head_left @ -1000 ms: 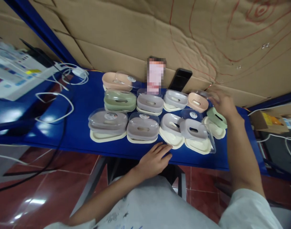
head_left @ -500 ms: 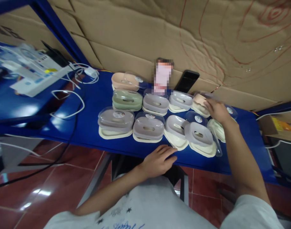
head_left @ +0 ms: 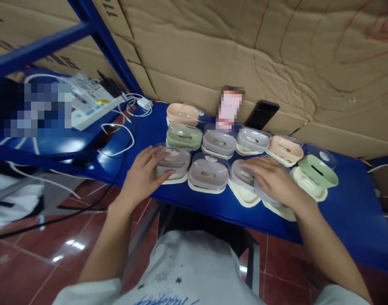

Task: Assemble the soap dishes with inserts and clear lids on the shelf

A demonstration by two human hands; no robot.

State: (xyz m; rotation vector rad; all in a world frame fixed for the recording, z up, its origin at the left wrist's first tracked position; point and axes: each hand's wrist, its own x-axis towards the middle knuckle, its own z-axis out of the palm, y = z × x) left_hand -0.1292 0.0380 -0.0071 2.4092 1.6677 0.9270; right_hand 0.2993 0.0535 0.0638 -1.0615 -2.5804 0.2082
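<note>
Several lidded soap boxes in grey, green and pink stand in rows on a blue table (head_left: 349,212). My left hand (head_left: 141,178) lies with spread fingers on the front left grey box (head_left: 176,159), which has a clear lid. My right hand (head_left: 273,180) rests palm down over a grey box (head_left: 266,197) on a cream tray near the front edge, hiding most of it. Between the hands stands another grey box (head_left: 208,173) with a clear lid. A green box (head_left: 317,171) sits tilted to the right of my right hand.
Two phones (head_left: 261,115) lean against the cardboard wall (head_left: 244,51) behind the boxes. White cables (head_left: 117,140) and a power strip (head_left: 88,101) lie at the left. A blue shelf post (head_left: 101,38) rises at the back left. Red floor tiles show below the table.
My left hand left the table's front edge and went up left onto the front left grey box. My right hand drew back from the far right boxes onto the near grey box.
</note>
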